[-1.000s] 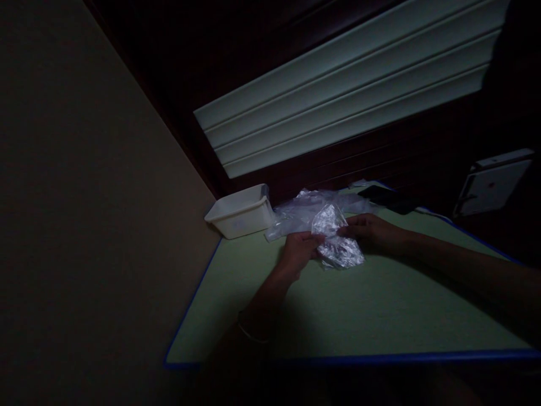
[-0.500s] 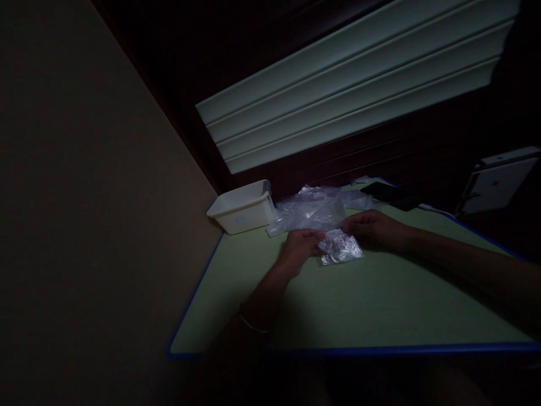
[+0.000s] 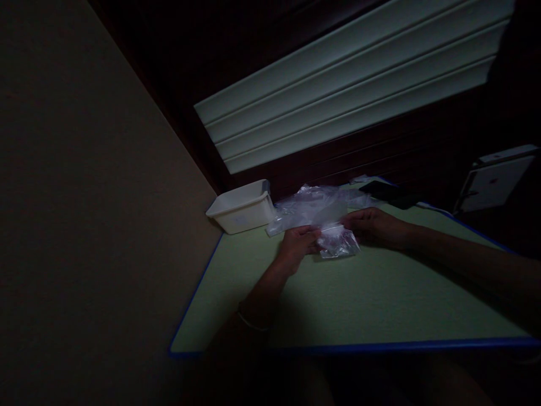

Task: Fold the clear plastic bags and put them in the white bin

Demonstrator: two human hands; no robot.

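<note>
A small clear plastic bag (image 3: 338, 243) with a crinkled, shiny surface is stretched between my two hands above the table. My left hand (image 3: 297, 246) pinches its upper left corner, fingers closed. At the upper right corner, my right hand (image 3: 372, 226) grips it between thumb and fingers. A pale straight line, perhaps a zip seal, runs along the bag's upper edge. Just behind lies a loose heap of clear plastic bags (image 3: 310, 204). The dim light hides whether anything is inside the held bag.
A white plastic bin (image 3: 243, 217) stands at the table's back left, against the wall. The pale green table (image 3: 372, 304) has a blue edge. A dark flat object (image 3: 391, 194) lies at the back right. Beyond it leans a white tablet-like panel (image 3: 496, 183).
The held bag has tilted, and its lower edge sits slightly higher. Its upper edge now shows as a pale line. Both hands keep their grip, almost in place.
</note>
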